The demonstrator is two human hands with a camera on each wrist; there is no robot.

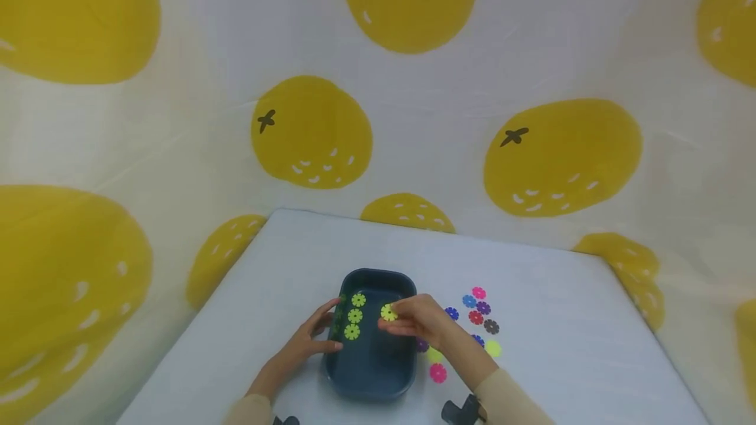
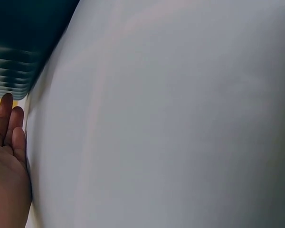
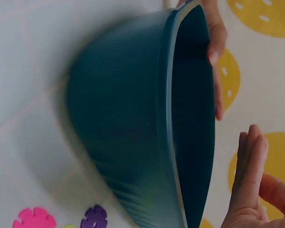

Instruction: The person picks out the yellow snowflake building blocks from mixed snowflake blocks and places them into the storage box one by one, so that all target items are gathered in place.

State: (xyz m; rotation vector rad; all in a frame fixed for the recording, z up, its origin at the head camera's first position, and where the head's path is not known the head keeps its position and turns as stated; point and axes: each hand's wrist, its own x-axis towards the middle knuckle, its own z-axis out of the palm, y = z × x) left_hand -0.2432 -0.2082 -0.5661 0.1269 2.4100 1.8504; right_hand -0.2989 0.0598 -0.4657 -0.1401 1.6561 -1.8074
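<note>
A dark blue-green plastic basin [image 1: 372,372] stands on the white table. Over its right half, my right hand [image 1: 424,317] pinches a yellow-green notched plastic disc [image 1: 388,312] between thumb and fingertips. Three more yellow-green discs [image 1: 355,316] form a column inside the basin, toward the left wall. My left hand [image 1: 308,333] rests against the left rim with fingers and thumb spread; in the left wrist view its fingers [image 2: 4,114] look straight beside the ribbed outer wall. The right wrist view shows the basin's side [image 3: 123,95], while the pinched disc is hidden there.
Right of the basin lie several loose discs, among them a pink one [image 1: 438,373], a red one [image 1: 476,317], a brown one [image 1: 491,326] and a light blue one [image 1: 469,301]. A cloth with yellow fruit prints [image 1: 313,133] hangs behind the table [image 1: 561,346].
</note>
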